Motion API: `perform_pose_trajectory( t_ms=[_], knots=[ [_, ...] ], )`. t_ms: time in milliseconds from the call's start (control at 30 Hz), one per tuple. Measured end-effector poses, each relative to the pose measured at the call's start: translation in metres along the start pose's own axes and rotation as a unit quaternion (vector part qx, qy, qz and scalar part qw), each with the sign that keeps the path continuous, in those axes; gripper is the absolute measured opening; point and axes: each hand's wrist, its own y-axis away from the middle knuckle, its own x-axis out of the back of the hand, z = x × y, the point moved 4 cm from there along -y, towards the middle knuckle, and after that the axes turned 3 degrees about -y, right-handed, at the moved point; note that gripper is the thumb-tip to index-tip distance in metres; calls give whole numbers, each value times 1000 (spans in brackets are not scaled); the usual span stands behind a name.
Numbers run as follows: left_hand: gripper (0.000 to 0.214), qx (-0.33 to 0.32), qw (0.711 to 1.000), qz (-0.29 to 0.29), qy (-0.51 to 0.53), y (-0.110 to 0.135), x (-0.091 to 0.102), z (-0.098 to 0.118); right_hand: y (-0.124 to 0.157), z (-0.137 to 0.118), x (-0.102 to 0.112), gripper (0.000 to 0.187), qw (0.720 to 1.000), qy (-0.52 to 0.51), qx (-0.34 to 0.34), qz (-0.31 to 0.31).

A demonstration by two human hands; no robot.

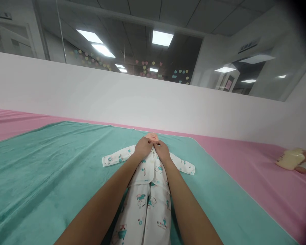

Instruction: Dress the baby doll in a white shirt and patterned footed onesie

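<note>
A doll (152,136) lies on its back on a teal blanket (66,170), with only part of its head showing beyond my hands. It wears a white printed baby jacket (146,172), whose sleeves spread out to both sides, and white printed pants (140,199) that run toward me. My left hand (143,148) is closed at the jacket's collar, just below the doll's head. On the collar's other side, my right hand (162,151) pinches the fabric, close to the left fingertips. The fingers hide most of the neckline.
Pink cloth (234,160) shows around the blanket. At the far right lies what looks like another doll (292,159) with a pale yellow covering, partly cut off by the frame. A white low wall (142,102) with glass above it stands behind.
</note>
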Motion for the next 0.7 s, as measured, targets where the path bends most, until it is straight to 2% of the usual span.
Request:
perform_pose_trajectory(
  t_ms=[233, 500, 700],
  knots=[
    [28, -13, 1000, -2, -6, 4, 2, 5, -1, 3, 0, 17, 1000, -10, -17, 7],
    [24, 9, 1000, -5, -24, 4, 1, 5, -3, 6, 1, 16, 1000, -22, -12, 17],
    [24, 1, 999, -2, -45, 4, -1, 6, -2, 5, 2, 17, 999, -34, -12, 19]
  ],
)
